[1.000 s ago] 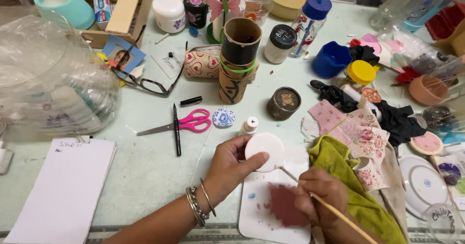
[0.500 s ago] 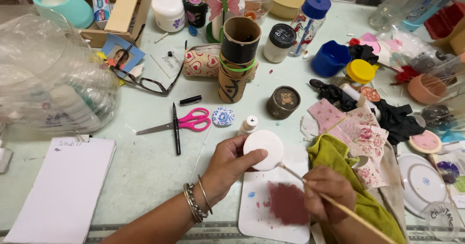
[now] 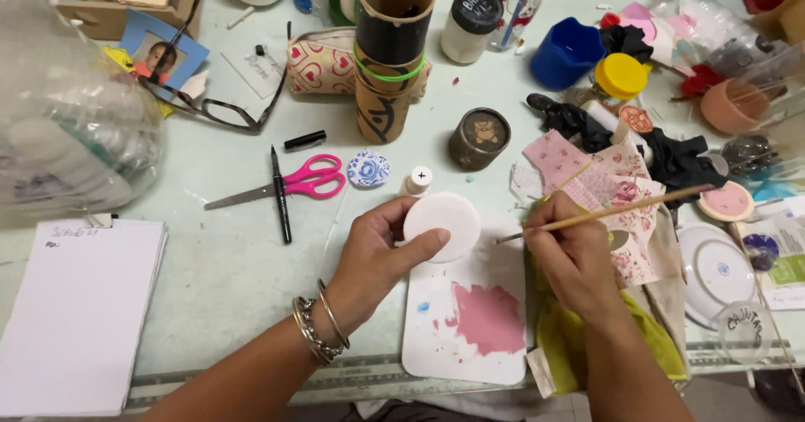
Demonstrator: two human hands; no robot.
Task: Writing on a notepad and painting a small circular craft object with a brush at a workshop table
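Observation:
My left hand (image 3: 379, 254) grips a flat white round disc (image 3: 444, 225) between thumb and fingers, just above a white palette board (image 3: 436, 338) smeared with pink paint (image 3: 490, 317). My right hand (image 3: 574, 250) holds a thin wooden paintbrush (image 3: 620, 207); its tip points left, close to the disc's right edge without touching it. Bracelets circle my left wrist. Under my right forearm lies a yellow-green cloth (image 3: 562, 338).
Pink scissors (image 3: 293, 183) and a black pen (image 3: 279, 194) lie left of the disc, beside a small blue-patterned round piece (image 3: 369, 170) and a small white bottle (image 3: 417, 181). Cardboard tube (image 3: 390, 49), dark tin (image 3: 479, 138), floral paper scraps (image 3: 608, 191), small plates (image 3: 717, 267), white paper pad (image 3: 75, 313).
My right hand lifted the brush off the pink paint and swung its tip up toward the disc. The view has drawn closer to the table.

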